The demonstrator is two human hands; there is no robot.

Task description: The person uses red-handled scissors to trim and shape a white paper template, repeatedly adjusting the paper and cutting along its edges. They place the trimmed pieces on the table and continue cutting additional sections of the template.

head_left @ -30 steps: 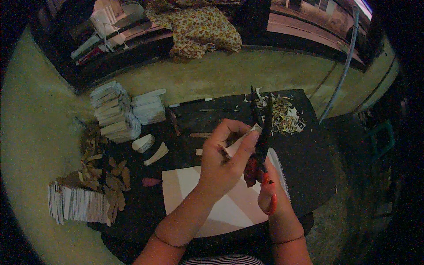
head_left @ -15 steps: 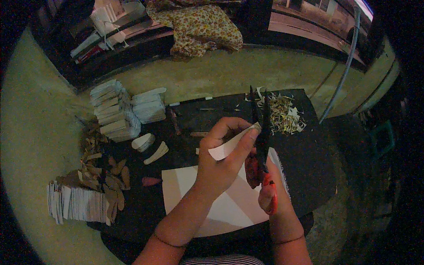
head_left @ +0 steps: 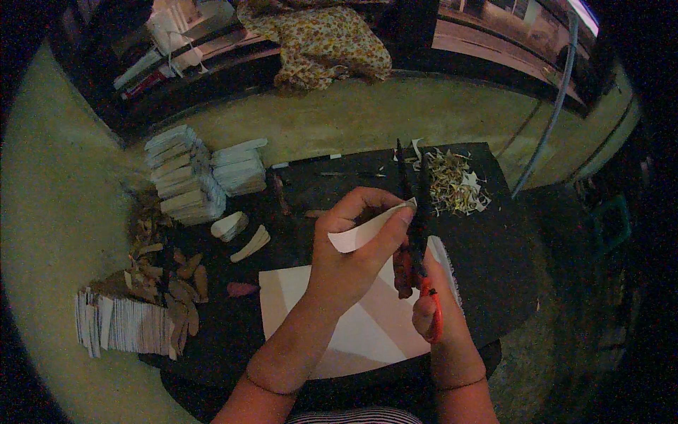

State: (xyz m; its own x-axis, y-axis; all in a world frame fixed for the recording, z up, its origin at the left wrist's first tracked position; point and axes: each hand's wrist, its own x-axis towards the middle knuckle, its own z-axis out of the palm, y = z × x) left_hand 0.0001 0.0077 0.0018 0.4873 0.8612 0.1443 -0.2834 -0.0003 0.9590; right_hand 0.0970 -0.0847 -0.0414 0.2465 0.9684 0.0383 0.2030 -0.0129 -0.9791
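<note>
A narrow, curved piece of whitish paper point(head_left: 353, 238) is pinched between the thumb and fingers of my left hand point(head_left: 342, 268). Its tip points toward the scissors point(head_left: 418, 230), which have red handles and long dark blades. My right hand point(head_left: 439, 286) grips the scissors with the thumb through one loop; its other fingers are partly hidden. The blades stand apart and point away from me, close to my left fingertips. Whether they touch the paper, I cannot tell. Under both hands lies a large pale sheet point(head_left: 296, 297) on the dark table point(head_left: 494, 283).
A heap of thin paper trimmings point(head_left: 455, 184) lies at the far right. Bundles of cut strips point(head_left: 180, 177) are stacked at the back left, with a long row point(head_left: 131, 325) nearer me. Brown cut pieces point(head_left: 185, 304) lie beside that row. A wall point(head_left: 424, 106) rises behind the table.
My left hand and the paper have shifted slightly left. The scissors have moved only a little, with their blades still apart.
</note>
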